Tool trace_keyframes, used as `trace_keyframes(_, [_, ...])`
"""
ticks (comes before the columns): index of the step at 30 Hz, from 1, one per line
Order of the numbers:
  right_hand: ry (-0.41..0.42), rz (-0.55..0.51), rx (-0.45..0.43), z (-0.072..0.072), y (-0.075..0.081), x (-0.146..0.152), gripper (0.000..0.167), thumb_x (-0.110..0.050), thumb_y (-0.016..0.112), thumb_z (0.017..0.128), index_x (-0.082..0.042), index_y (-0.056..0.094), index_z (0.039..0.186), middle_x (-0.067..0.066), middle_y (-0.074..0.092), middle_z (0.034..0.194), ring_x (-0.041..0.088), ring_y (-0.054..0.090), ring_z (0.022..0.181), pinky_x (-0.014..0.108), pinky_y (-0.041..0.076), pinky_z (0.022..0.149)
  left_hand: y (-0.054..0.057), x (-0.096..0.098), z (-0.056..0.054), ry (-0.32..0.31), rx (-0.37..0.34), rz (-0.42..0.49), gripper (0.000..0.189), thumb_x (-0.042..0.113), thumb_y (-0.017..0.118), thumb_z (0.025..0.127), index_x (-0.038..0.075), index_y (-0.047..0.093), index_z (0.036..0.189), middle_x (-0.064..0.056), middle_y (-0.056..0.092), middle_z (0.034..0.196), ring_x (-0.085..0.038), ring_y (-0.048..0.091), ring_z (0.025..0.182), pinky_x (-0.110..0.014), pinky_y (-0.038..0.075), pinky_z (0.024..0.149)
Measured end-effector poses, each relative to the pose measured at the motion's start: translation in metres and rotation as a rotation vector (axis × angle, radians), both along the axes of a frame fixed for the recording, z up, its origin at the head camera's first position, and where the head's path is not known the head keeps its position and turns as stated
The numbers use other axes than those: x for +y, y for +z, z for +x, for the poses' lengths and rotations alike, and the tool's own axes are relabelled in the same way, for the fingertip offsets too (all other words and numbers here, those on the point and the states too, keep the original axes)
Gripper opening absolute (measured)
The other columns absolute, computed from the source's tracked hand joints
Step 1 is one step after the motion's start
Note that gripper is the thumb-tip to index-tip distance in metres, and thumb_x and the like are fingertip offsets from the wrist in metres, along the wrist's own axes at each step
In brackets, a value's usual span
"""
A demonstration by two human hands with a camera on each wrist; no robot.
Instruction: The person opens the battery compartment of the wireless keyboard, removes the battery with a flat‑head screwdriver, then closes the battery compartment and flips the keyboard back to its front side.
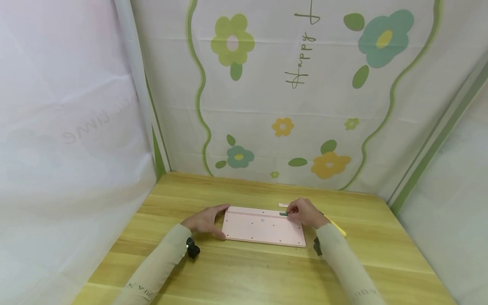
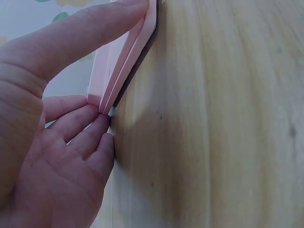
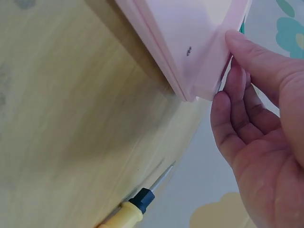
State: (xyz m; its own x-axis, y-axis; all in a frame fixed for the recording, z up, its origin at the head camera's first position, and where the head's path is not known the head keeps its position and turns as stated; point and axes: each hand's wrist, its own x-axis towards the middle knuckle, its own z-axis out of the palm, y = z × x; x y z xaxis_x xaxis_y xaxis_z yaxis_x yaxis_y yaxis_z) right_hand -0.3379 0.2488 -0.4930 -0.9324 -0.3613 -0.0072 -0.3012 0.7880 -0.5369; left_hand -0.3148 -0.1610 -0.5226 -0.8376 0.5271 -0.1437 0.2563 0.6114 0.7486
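A pink keyboard (image 1: 263, 228) lies underside up on the table, with small screw holes over its back and a raised ridge along its far edge. My left hand (image 1: 206, 220) holds its left end, thumb at the near corner and fingertips (image 2: 102, 116) at the far one. At the ridge's right part, my right hand (image 1: 305, 213) pinches a slim dark-green piece that looks like a battery (image 1: 284, 214). From the right wrist, only a sliver of green shows beyond the thumb (image 3: 247, 50); the curled fingers hide the rest.
A narrow pale strip (image 1: 283, 205), perhaps a cover, lies behind the keyboard. Right of it rests a screwdriver (image 1: 338, 226) with a yellow handle, partly hidden by my right arm. White printed curtains (image 1: 267, 97) enclose the wooden table (image 1: 244, 271) at the back and sides.
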Motion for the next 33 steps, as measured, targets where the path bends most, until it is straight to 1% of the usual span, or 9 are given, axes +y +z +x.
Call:
trace_keyframes(3, [0.023,0.003,-0.011,-0.003,0.002,0.0,0.006,-0.001,0.08,0.09,-0.004,0.08,0.095,0.002,0.074,0.088,0.015,0.06,0.079,0.025,0.052,0.07,-0.001,0.0,-0.001,0.0,0.008,-0.002,0.118,0.033,0.1,0.071,0.012,0.033,0.166,-0.015,0.034,0.172,-0.04,0.029,0.161,-0.06,0.026,0.13])
trace_keyframes(5, [0.054,0.012,-0.008,-0.004,0.002,0.0,0.005,0.0,0.08,0.091,-0.003,0.079,0.094,0.004,0.074,0.089,0.016,0.06,0.079,0.025,0.052,0.07,-0.002,0.0,-0.001,0.003,0.007,-0.003,0.119,0.033,0.1,0.071,0.012,0.033,0.166,-0.015,0.033,0.172,-0.04,0.029,0.161,-0.06,0.026,0.13])
trace_keyframes(9, [0.106,0.033,0.005,-0.005,0.004,-0.001,0.005,0.002,0.078,0.091,-0.002,0.077,0.094,0.005,0.074,0.09,0.015,0.062,0.08,0.026,0.055,0.072,-0.002,0.0,-0.001,0.004,0.003,-0.003,0.119,0.032,0.1,0.071,0.011,0.032,0.166,-0.015,0.033,0.172,-0.04,0.029,0.161,-0.06,0.026,0.131])
trace_keyframes(15, [0.127,0.059,0.014,-0.007,0.009,-0.001,0.007,0.002,0.078,0.091,-0.003,0.077,0.095,0.006,0.074,0.091,0.011,0.061,0.08,0.027,0.058,0.074,0.001,-0.001,-0.001,-0.001,0.007,-0.005,0.118,0.032,0.1,0.071,0.01,0.033,0.166,-0.016,0.033,0.172,-0.04,0.029,0.161,-0.059,0.026,0.131])
trace_keyframes(19, [0.155,0.085,0.053,-0.009,0.012,0.004,0.007,0.001,0.079,0.09,-0.006,0.077,0.092,0.002,0.073,0.088,0.01,0.06,0.078,0.024,0.055,0.072,0.001,-0.001,-0.002,0.001,0.005,-0.015,0.118,0.033,0.1,0.071,0.011,0.033,0.166,-0.015,0.034,0.172,-0.039,0.029,0.161,-0.059,0.026,0.131])
trace_keyframes(22, [0.177,0.073,0.086,-0.01,0.016,0.01,0.007,0.0,0.081,0.089,-0.006,0.076,0.09,0.002,0.073,0.087,0.013,0.063,0.078,0.024,0.056,0.071,0.001,-0.001,-0.001,0.001,0.001,-0.016,0.118,0.032,0.1,0.071,0.011,0.033,0.166,-0.014,0.034,0.172,-0.039,0.029,0.161,-0.058,0.026,0.131])
trace_keyframes(25, [0.187,0.044,0.103,-0.01,0.019,0.016,0.007,0.001,0.081,0.088,-0.004,0.076,0.091,0.004,0.074,0.088,0.016,0.066,0.08,0.027,0.058,0.071,0.0,0.0,-0.001,0.001,0.004,-0.014,0.118,0.032,0.1,0.071,0.011,0.033,0.166,-0.014,0.034,0.172,-0.039,0.029,0.161,-0.059,0.026,0.131])
trace_keyframes(28, [0.18,0.03,0.123,-0.012,0.02,0.023,0.008,0.003,0.079,0.088,-0.004,0.076,0.091,0.004,0.074,0.088,0.013,0.067,0.08,0.027,0.059,0.072,0.0,0.0,-0.001,0.0,0.006,-0.015,0.118,0.033,0.1,0.071,0.012,0.033,0.166,-0.014,0.034,0.172,-0.038,0.029,0.161,-0.058,0.026,0.131])
trace_keyframes(33, [0.139,0.032,0.172,-0.02,0.014,0.036,0.008,0.004,0.078,0.087,-0.003,0.076,0.09,0.005,0.075,0.088,0.011,0.066,0.079,0.026,0.059,0.072,0.001,0.0,-0.001,0.003,0.005,-0.022,0.118,0.034,0.1,0.071,0.013,0.033,0.166,-0.013,0.034,0.173,-0.037,0.029,0.161,-0.058,0.026,0.132])
